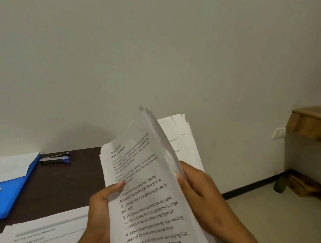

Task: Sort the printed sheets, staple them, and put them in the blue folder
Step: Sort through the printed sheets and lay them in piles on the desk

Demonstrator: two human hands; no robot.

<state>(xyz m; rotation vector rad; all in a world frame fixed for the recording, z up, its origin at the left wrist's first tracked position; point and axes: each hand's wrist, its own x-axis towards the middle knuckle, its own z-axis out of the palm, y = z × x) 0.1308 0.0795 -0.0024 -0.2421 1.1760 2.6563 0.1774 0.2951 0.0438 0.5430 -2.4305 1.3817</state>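
Sorting step in hand — I'm holding the printed sheets (148, 192) up off the desk (63, 183), mid-frame toward 5 o'clock. Left hand (101, 208) grips the stack's left edge, thumb pressed flat on the top page. Right hand (198, 191) pinches a few pages at the right edge and lifts them, so the stack fans open at 12 o'clock.

More sheets (49, 231) lie flat on the desk at 7 o'clock. Blue folder (10, 193) sits open at 9 o'clock, stapler (55, 159) just beyond its far corner at 10 o'clock, apart from both hands.

Nothing stapled as far as I can tell. Next, I judge — finish ordering pages, square the edges, then reach for the stapler.
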